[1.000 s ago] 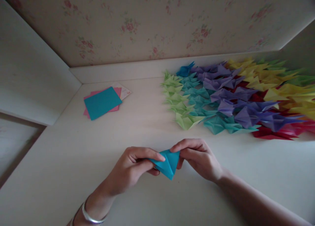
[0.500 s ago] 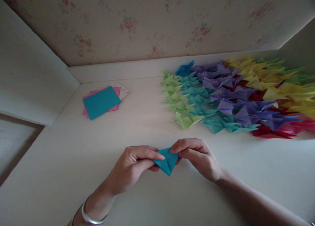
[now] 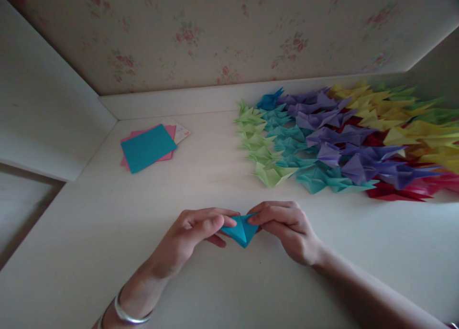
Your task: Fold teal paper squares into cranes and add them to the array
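A small folded piece of teal paper (image 3: 241, 230) is held just above the white table (image 3: 89, 233) near its front middle. My left hand (image 3: 190, 233) pinches its left side, fingers closed over it, a silver bangle on that wrist. My right hand (image 3: 287, 226) pinches the right corner with thumb and forefinger. The paper forms a downward-pointing triangle with a crease down the middle.
A stack of flat paper squares (image 3: 147, 147), teal on top of pink, lies at the back left. Several folded paper cranes (image 3: 340, 142) in green, teal, purple, red and yellow cover the back right. Flowered wallpaper (image 3: 215, 32) rises behind the table.
Both hands have drawn closer together and slightly away from me, and the teal piece shows smaller and flatter than before. The stack and the cranes have not moved.
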A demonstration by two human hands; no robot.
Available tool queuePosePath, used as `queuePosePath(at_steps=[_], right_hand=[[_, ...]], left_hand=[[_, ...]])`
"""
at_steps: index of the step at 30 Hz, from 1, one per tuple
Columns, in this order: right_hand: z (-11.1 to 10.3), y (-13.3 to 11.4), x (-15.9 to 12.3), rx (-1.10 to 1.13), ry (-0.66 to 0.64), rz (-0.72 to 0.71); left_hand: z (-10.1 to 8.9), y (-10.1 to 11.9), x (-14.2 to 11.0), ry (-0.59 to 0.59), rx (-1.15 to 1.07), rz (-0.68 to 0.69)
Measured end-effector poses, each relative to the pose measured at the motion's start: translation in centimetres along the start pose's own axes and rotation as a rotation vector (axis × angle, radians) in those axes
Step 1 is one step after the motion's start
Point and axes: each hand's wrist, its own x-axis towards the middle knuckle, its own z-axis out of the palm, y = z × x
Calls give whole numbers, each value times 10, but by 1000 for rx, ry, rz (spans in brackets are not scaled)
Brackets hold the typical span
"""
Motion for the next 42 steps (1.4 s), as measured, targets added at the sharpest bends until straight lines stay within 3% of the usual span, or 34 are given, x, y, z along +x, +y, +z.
queuePosePath(at_steps=[3,7,21,24,34,42], right_hand=[[1,-2,1,-83,-42,-106],[2,-1,0,-152,-88,-193],[5,1,2,-123,-38,-136],[5,2,3,-117,-22,-107],[7,1,3,-84,-29,29],[2,-7,5,19,-76,273]], left_hand=[[3,-3,4,99,63,-54],[5,-2,5,51,27,-136],[10,-9,10,57,139,-7],[9,-6,9,56,281,31],[4,-11,9,52,229,31],[4,-11,10,72,177,2]])
